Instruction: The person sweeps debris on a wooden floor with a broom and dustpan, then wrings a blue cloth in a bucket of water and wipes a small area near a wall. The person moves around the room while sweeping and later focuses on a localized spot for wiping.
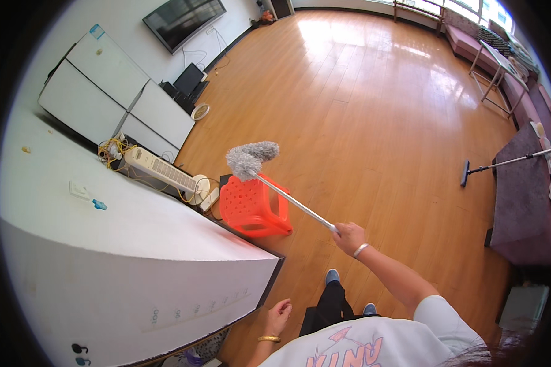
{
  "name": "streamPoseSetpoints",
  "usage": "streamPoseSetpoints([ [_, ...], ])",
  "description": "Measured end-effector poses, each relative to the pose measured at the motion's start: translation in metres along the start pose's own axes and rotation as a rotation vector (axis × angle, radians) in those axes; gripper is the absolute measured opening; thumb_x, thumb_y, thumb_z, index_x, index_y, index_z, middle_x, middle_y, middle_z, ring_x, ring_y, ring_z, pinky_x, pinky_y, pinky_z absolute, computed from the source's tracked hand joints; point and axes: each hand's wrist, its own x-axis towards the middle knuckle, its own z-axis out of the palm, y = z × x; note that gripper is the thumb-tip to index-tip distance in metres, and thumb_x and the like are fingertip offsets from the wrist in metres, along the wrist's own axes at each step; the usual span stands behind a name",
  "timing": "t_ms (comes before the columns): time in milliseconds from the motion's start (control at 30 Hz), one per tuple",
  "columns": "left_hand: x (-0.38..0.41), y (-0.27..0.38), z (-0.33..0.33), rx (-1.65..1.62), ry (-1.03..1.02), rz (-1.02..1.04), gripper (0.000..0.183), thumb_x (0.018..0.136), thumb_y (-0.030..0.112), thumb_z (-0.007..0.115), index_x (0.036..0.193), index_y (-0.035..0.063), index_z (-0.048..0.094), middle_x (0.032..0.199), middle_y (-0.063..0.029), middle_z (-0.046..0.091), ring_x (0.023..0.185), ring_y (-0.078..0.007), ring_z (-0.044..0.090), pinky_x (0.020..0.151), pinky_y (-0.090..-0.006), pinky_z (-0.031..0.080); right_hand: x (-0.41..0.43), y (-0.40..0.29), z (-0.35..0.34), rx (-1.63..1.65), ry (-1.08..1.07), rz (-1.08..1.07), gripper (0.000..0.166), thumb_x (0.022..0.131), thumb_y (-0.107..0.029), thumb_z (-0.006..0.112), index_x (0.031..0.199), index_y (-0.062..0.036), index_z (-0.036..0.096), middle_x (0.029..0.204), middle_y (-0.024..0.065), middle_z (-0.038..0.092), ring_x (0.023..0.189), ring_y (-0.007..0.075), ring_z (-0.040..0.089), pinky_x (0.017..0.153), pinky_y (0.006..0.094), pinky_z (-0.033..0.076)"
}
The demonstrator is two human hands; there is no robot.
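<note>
My right hand (350, 238) grips the lower end of the metal handle (298, 204) of a duster, with a silver bracelet on the wrist. The duster's fluffy grey head (245, 163) is bent back on itself. It appears just above or against the far edge of a red plastic stool (245, 204); contact cannot be told. My left hand (279, 316) hangs low beside the white wall corner, its fingers loosely curled with nothing seen in them. A gold bracelet is on that wrist.
Left of the stool are a white tower fan (160, 169), tangled yellow cables (112, 149) and a white refrigerator (115, 91). A television (183, 23) hangs beyond. To the right, a squeegee-like tool (496, 165) leans by a purple-covered sofa (516, 197). A folding table (503, 62) stands farther off.
</note>
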Motion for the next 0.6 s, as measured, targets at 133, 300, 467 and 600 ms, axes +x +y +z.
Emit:
streamPoseSetpoints([
  [133, -0.008, -0.004, -0.011, -0.051, 0.07, -0.088, 0.028, 0.084, 0.013, 0.058, 0.108, 0.0006, 0.057, 0.086, -0.0033, 0.06, 0.071, -0.0077, 0.056, 0.06, -0.0201, 0.047, 0.044, -0.029, 0.082, 0.052, -0.022, 0.01, 0.019, 0.079, -0.027, 0.052, 0.074, -0.0104, 0.059, 0.067, 0.0102, 0.06, 0.067, 0.0294, 0.057, 0.06, 0.0413, 0.046],
  [300, -0.011, -0.031, -0.028, -0.116, 0.084, -0.242, 0.029, 0.086, 0.011, 0.055, 0.113, 0.001, 0.052, 0.096, -0.0069, 0.061, 0.083, -0.0131, 0.06, 0.067, -0.0227, 0.05, 0.048, -0.053, 0.16, 0.101, -0.251, 0.134, 0.02, 0.081, -0.028, 0.051, 0.078, -0.011, 0.06, 0.074, 0.0108, 0.063, 0.072, 0.0287, 0.058, 0.064, 0.0406, 0.048],
  [467, -0.015, -0.044, -0.029, -0.167, 0.092, -0.32, 0.029, 0.086, 0.011, 0.055, 0.114, 0.0005, 0.052, 0.097, -0.0082, 0.06, 0.085, -0.0146, 0.06, 0.068, -0.0242, 0.05, 0.005, -0.03, 0.21, 0.023, -0.594, 0.172, 0.021, 0.08, -0.022, 0.052, 0.093, -0.0075, 0.06, 0.088, 0.0114, 0.064, 0.093, 0.0273, 0.056, 0.072, 0.0374, 0.048],
  [600, -0.017, -0.054, -0.034, -0.222, 0.119, -0.366, 0.029, 0.084, 0.011, 0.058, 0.111, 0.0, 0.054, 0.091, -0.0047, 0.059, 0.078, -0.0105, 0.058, 0.065, -0.0212, 0.048, -0.006, -0.019, 0.218, -0.112, -0.898, 0.139, 0.021, 0.078, -0.02, 0.054, 0.092, -0.0061, 0.062, 0.091, 0.013, 0.064, 0.091, 0.0277, 0.058, 0.073, 0.0376, 0.048],
])
